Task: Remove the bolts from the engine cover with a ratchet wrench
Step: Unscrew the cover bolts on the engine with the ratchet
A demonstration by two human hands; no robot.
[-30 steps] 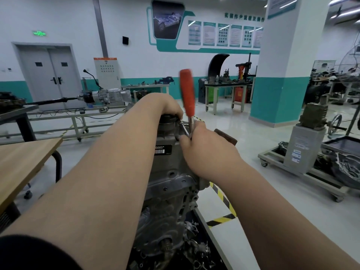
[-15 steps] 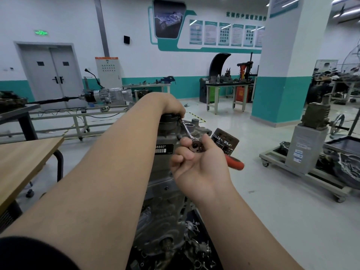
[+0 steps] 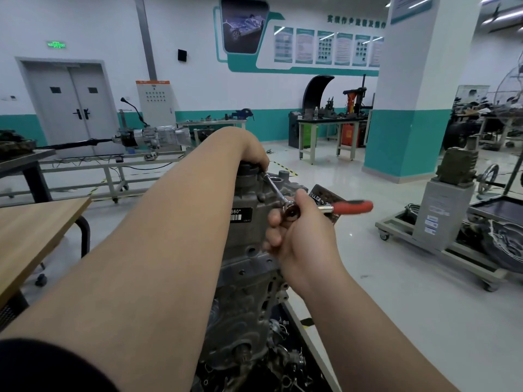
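Carefully, my right hand (image 3: 300,236) clamped on the ratchet wrench (image 3: 349,207), my left hand (image 3: 252,154) pinching its socket end, I'd hold it square to the bolt.

Engine cover (image 3: 249,250): dull grey cast metal, rough. Ratchet wrench (image 3: 293,212) at its top: polished chrome shaft, glossy red plastic grip. Table (image 3: 34,224) left of it: matt wood.

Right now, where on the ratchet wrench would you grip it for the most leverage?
The red handle, approached from the right: it juts out free, clear of the engine and far from the ratchet head, where the right hand grips now.
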